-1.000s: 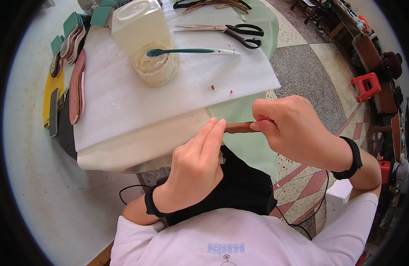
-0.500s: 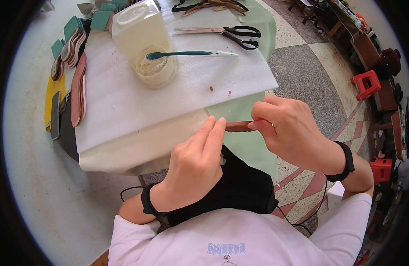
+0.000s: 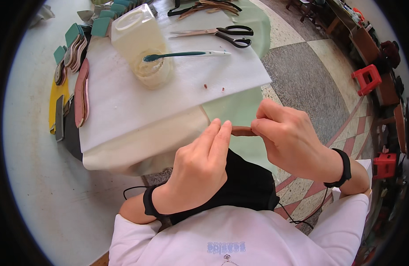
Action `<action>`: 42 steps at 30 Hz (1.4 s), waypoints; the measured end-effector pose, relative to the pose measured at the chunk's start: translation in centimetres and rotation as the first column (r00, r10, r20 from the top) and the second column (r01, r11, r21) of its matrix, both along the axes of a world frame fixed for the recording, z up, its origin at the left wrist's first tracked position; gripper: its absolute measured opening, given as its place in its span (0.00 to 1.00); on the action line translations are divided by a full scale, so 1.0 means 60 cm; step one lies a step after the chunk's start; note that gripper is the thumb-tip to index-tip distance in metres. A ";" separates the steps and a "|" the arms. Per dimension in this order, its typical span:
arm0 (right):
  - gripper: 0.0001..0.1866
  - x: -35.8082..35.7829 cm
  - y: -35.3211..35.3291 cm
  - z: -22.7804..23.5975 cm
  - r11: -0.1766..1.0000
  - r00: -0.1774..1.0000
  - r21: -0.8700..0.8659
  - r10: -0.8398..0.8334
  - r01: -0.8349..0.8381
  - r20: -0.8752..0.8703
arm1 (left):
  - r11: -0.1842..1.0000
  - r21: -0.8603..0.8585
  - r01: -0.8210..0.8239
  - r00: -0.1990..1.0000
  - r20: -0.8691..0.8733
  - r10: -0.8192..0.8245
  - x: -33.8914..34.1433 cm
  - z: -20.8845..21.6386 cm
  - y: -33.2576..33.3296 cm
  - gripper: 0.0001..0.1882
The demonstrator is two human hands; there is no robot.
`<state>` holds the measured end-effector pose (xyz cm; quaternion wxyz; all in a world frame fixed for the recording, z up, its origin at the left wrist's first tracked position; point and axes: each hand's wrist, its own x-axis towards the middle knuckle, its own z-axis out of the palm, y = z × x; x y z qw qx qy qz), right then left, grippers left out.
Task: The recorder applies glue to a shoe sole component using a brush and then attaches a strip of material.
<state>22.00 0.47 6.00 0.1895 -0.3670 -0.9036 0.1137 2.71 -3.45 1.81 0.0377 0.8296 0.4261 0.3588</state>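
A short brown strip [image 3: 242, 131], like leather, stretches between my two hands just off the front edge of the work surface. My right hand [image 3: 293, 135] pinches its right end between thumb and bent fingers. On the other end sits my left hand [image 3: 200, 162], two fingers extended and pressed together over it; the thumb is hidden beneath. Beyond the hands stands a cut-open plastic jug [image 3: 140, 33] with whitish paste in its lower part [image 3: 153, 75]. A teal and white brush [image 3: 186, 54] rests across that opening. Black-handled scissors [image 3: 218, 33] lie behind it.
White foam sheet [image 3: 107, 106] covers the table, with a cream sheet [image 3: 142, 137] along its front edge and pale green material [image 3: 240, 108] at the right. Pink insole-shaped pieces [image 3: 81, 93] and teal-topped stacks [image 3: 74, 35] line the left. Brown strips [image 3: 209, 8] lie at the back.
Both hands have shifted slightly right and down with the brown strip, and less of the strip shows between them. The right fingers are curled closer together.
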 end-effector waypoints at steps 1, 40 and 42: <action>0.04 0.005 -0.004 -0.001 1.000 1.000 0.000 -0.005 0.005 -0.003 | 1.000 0.000 0.005 1.000 -0.003 -0.005 0.004 0.002 -0.003 0.24; 0.06 -0.086 0.053 0.122 0.818 0.906 0.408 0.305 -0.407 0.293 | 0.998 0.023 -0.058 0.925 0.377 0.045 -0.004 0.064 0.029 0.11; 0.06 -0.114 0.062 0.133 0.733 0.845 0.450 0.328 -0.510 0.422 | 0.989 0.051 -0.140 0.918 0.382 0.110 -0.019 0.068 0.033 0.10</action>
